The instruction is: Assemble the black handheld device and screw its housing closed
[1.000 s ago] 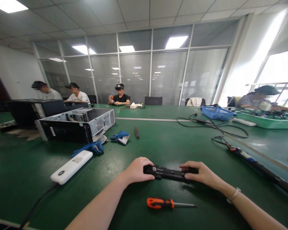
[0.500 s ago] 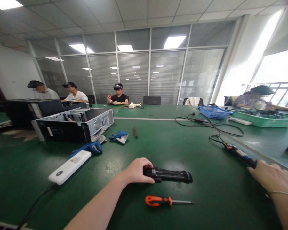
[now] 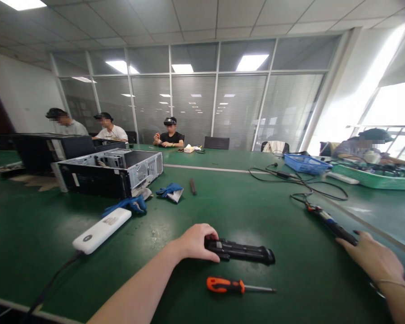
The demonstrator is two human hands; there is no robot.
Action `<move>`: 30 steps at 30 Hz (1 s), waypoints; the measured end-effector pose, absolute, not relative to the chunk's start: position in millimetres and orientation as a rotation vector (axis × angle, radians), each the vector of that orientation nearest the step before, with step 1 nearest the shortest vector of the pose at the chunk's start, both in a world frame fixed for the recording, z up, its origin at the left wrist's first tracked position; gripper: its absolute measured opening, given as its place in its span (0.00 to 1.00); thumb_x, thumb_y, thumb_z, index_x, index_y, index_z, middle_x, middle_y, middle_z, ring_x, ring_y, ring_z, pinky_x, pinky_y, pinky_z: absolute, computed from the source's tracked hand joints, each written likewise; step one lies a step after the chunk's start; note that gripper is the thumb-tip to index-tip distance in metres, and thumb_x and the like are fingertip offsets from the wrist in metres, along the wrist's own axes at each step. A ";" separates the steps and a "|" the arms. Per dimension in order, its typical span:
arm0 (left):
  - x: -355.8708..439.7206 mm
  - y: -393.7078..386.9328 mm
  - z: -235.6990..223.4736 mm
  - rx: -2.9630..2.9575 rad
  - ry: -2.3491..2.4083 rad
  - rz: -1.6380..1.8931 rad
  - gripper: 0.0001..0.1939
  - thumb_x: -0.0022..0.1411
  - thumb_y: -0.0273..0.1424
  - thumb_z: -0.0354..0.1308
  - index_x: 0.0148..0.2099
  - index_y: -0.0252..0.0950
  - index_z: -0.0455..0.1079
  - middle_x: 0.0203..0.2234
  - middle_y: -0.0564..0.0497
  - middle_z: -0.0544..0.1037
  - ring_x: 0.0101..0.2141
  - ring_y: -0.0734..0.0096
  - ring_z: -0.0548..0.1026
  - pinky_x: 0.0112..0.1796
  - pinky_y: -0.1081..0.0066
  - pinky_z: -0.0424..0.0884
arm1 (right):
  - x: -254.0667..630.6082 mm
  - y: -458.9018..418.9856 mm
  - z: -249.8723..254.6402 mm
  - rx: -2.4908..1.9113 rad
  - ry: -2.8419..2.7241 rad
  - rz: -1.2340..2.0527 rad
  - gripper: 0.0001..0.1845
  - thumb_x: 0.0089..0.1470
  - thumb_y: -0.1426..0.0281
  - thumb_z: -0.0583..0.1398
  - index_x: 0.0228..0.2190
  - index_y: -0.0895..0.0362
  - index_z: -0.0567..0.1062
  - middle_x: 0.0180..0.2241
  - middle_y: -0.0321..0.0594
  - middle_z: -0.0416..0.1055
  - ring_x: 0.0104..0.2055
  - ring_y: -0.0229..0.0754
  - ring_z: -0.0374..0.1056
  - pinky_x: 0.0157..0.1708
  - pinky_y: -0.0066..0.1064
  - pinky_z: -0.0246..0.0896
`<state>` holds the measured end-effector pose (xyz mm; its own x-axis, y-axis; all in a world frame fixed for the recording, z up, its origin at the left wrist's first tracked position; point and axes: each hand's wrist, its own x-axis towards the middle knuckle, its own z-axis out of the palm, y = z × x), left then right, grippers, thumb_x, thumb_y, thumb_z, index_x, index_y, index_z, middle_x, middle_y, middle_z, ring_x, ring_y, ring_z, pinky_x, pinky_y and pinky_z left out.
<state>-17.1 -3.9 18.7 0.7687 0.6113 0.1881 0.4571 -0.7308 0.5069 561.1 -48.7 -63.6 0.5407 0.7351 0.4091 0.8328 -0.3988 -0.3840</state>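
Observation:
My left hand [image 3: 197, 243] is closed around the left end of a long black plastic part [image 3: 245, 251], its fingers behind and thumb in front. That part lies across the green table [image 3: 175, 292]. At the right, my right hand [image 3: 374, 256] grips a slim black bar [image 3: 337, 228], thumb on the near side. The far end of this bar shows coloured wires and a blue section; its near end is hidden under the hand. An orange and black screwdriver [image 3: 236, 285] rests in front of the black part, its tip toward the right.
An open computer case [image 3: 97, 182] stands at the left. Blue gloves [image 3: 170, 192], a brown stick [image 3: 192, 186] and a white power bank-like block [image 3: 103, 230] lie nearby. Black cables [image 3: 290, 173], a blue basket [image 3: 305, 164] and a green basket [image 3: 374, 177] are right. Several people sit around.
My right hand has let go of the black part's right end, moved right and taken hold of the slim bar. The bar has shifted slightly left. My left hand stays on the black part.

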 end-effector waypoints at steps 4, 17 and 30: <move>-17.0 -3.8 18.1 2.516 0.807 0.484 0.28 0.43 0.47 0.71 0.43 0.36 0.73 0.35 0.50 0.75 0.34 0.64 0.74 0.34 0.72 0.68 | 511.2 -35.1 -53.2 -2.254 -1.365 -0.254 0.45 0.47 0.40 0.52 0.53 0.63 0.67 0.28 0.59 0.75 0.31 0.67 0.73 0.27 0.50 0.66; -15.7 -5.0 19.4 2.520 0.820 0.469 0.28 0.44 0.47 0.71 0.44 0.36 0.73 0.36 0.49 0.75 0.36 0.64 0.74 0.36 0.71 0.69 | 363.2 -21.5 -20.9 -1.646 -1.834 0.275 0.27 0.47 0.52 0.61 0.47 0.51 0.74 0.41 0.40 0.77 0.42 0.52 0.72 0.42 0.39 0.67; -14.0 -8.4 27.0 2.635 0.793 0.469 0.28 0.46 0.47 0.69 0.46 0.38 0.76 0.39 0.48 0.80 0.40 0.57 0.77 0.43 0.67 0.68 | 312.5 -20.6 -3.4 -1.377 -1.926 0.873 0.29 0.43 0.58 0.67 0.47 0.55 0.76 0.45 0.40 0.76 0.47 0.51 0.70 0.52 0.42 0.62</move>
